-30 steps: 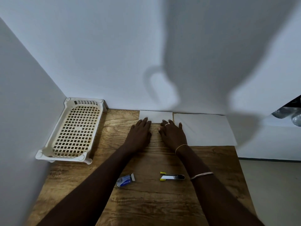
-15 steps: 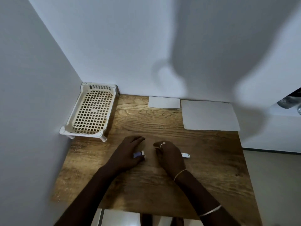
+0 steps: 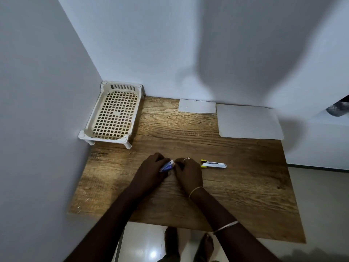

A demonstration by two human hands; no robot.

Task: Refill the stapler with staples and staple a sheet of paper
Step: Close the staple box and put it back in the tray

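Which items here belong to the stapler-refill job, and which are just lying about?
In the job: staple box, held between left hand and right hand; stapler; large paper sheet.
Lying about: lattice tray; small paper piece, possibly spare.

One head-worn wide-angle view, close above the 6 o'clock edge of the table (image 3: 236, 195), faces forward and steeply down; the wall corner (image 3: 85, 48) lies at 11 o'clock.
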